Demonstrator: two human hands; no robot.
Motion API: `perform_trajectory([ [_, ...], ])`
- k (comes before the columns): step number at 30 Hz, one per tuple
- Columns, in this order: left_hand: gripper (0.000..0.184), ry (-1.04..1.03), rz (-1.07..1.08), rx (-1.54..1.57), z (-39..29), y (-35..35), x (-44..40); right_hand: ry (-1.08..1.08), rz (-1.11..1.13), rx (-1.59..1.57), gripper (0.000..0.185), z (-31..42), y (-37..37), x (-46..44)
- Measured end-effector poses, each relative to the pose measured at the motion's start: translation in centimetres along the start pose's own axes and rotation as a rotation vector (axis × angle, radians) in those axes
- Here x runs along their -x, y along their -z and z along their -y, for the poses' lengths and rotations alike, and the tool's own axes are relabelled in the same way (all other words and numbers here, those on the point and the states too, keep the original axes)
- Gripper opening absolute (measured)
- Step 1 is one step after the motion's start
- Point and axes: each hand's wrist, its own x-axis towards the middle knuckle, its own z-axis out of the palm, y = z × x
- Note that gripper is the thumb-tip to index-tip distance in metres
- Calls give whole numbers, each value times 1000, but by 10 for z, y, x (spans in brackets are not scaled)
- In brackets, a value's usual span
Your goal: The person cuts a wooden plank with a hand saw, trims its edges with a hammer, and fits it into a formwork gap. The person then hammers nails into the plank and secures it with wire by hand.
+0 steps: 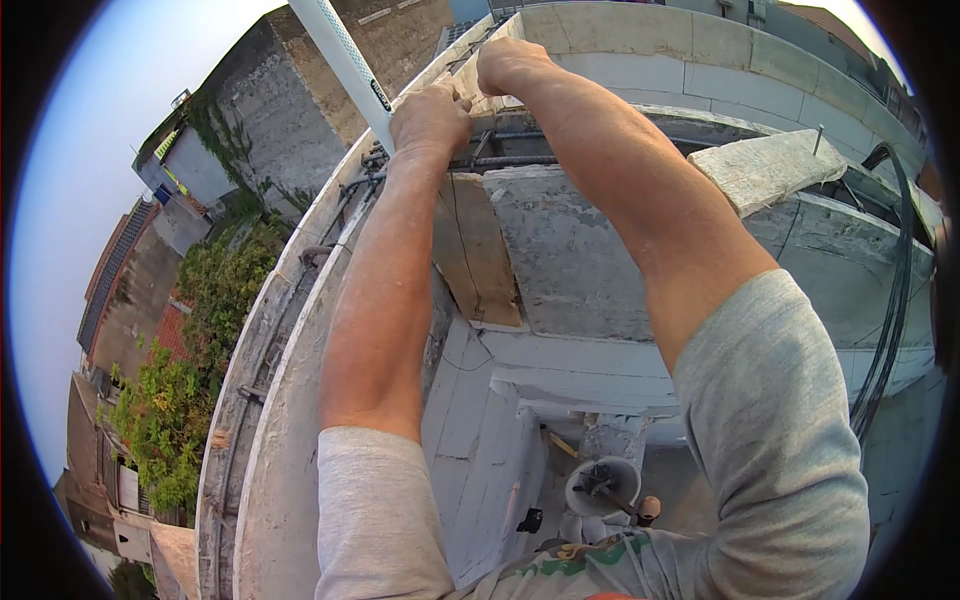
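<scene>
Both my arms reach forward to the corner of the wall formwork. My left hand (430,118) is closed beside the lower end of a white pipe (345,65), its fingers bent over the board edge; what it grips is hidden. Just right of it and farther forward, my right hand (510,68) is a closed fist at the top of a pale board (468,85); anything inside it cannot be made out. Steel bars (515,161) run between the boards just below my hands.
A loose pale slab (765,170) lies across the formwork at right, near black cables (893,300). Far below, a round bucket (603,484) stands on the floor. Left of the curved wall edge (262,440) is a drop with trees (170,430) and buildings.
</scene>
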Motion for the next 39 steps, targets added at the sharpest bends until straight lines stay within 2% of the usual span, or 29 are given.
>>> perform_trajectory([
  [4,30,30,-21,30,-5,6,11,12,-54,-23,27,-5,-4,-5],
  [10,30,37,-103,109,-2,-5,13,-15,149,73,26,-8,0,-20],
  [13,27,56,-75,100,-9,5,17,74,234,87,22,-18,4,-19],
  [16,27,59,-118,64,-7,-1,11,134,361,257,20,-18,14,-16],
  [19,26,80,-199,43,-5,-8,6,108,356,319,28,-13,23,6],
  [25,21,89,-171,173,-6,-1,10,433,102,449,24,0,50,49],
  [27,19,58,-200,109,-7,0,11,364,-25,269,21,16,36,69],
  [29,18,45,-206,92,-8,0,10,358,-150,-196,25,8,20,116],
  [32,17,14,-173,69,-7,0,2,328,-141,-249,24,-1,-7,122],
  [35,16,-58,-59,-103,-9,13,-7,544,-261,-216,23,-6,-36,93],
  [36,17,-92,5,-176,-13,21,-7,448,-254,-351,21,-7,-23,109],
  [39,20,-239,56,-193,-5,25,-3,359,-266,-585,22,-15,-8,115],
])
